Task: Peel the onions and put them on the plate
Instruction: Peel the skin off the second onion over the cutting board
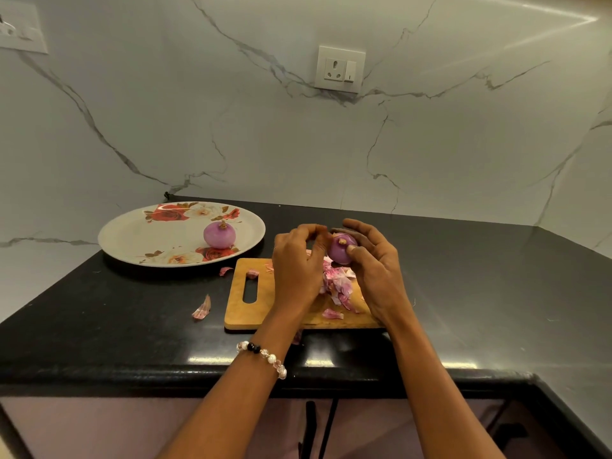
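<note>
Black table (99, 326) under marble wall. Above the cutting board (238, 306), right hand (371, 260) fingers cradle the smooth, slippery onion (339, 253); left hand (294, 260) fingers pinch at its brittle skin. Grip the firm sides.

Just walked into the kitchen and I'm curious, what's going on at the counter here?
A person is peeling onions by hand over a wooden cutting board. The right hand holds a mostly peeled onion, while the left hand picks at skin near its top. Loose peels are heaped on the board, and a few lie on the black counter. One peeled onion already sits on the floral plate.
</note>
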The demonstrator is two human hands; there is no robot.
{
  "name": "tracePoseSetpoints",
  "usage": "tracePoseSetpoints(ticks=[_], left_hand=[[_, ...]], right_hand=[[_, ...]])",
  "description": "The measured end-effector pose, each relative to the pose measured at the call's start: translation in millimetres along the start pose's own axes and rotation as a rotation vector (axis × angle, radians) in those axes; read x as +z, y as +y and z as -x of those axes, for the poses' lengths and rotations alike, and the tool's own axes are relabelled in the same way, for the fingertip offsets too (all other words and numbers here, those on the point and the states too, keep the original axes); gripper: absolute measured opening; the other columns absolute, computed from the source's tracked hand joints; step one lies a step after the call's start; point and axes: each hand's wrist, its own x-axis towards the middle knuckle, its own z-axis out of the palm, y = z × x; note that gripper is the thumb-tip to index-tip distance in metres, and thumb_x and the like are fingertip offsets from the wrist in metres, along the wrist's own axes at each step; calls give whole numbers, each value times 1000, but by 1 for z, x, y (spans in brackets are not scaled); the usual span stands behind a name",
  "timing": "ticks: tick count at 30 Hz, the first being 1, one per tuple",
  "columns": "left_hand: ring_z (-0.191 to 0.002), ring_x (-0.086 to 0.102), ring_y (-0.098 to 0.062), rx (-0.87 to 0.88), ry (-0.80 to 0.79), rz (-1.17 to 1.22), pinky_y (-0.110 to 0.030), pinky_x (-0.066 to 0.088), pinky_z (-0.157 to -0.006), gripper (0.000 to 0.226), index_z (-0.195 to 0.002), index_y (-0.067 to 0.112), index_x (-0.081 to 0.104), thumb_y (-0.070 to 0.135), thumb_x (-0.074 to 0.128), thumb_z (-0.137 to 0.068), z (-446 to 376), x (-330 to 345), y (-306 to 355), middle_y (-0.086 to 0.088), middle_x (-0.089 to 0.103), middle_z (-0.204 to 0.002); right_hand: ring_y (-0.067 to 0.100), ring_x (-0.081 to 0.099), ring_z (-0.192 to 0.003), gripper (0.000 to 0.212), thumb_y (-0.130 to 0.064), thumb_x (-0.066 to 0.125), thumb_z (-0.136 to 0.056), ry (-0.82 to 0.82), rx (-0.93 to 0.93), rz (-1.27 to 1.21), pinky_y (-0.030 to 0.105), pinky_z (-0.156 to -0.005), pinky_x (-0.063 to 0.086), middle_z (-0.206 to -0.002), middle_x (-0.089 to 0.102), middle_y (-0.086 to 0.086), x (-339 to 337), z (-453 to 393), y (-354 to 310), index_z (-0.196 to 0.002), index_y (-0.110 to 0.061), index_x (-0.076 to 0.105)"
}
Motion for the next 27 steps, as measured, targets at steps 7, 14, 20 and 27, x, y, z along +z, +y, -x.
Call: tracePoseSetpoints(ticks=[7,14,20,27], left_hand=[[-87,66,-9,119,15,53,-14,52,-79,16,-100,13,74,13,68,-85,1,-5,-1,-1,73,-95],[-79,65,-12,152,72,-28,-9,47,-71,14,-96,7,73,15,68,-86,1,-4,-1,-6,73,-88],[-73,55,-6,137,80,-90,-4,36,-64,13,-91,4,72,15,66,-87,2,-2,1,-8,70,-84],[-72,56,-9,-93,79,-34,-4,39,-55,18,-92,2,69,18,60,-92,-3,-3,-3,-8,68,-83]], right_hand=[[21,67,-111,40,11,48,-94,9,-33,90,41,-97,55,-115,69,6,-1,4,-3,-123,-16,57],[18,66,-112,42,11,56,-90,4,-52,155,42,-98,55,-116,69,4,-1,4,-3,-125,-13,56],[15,66,-112,43,11,60,-88,-21,-74,172,39,-96,55,-116,69,3,0,5,-3,-121,-16,56],[18,64,-113,44,13,61,-86,-40,-64,165,44,-98,54,-117,67,4,3,7,-2,-118,-18,58]])
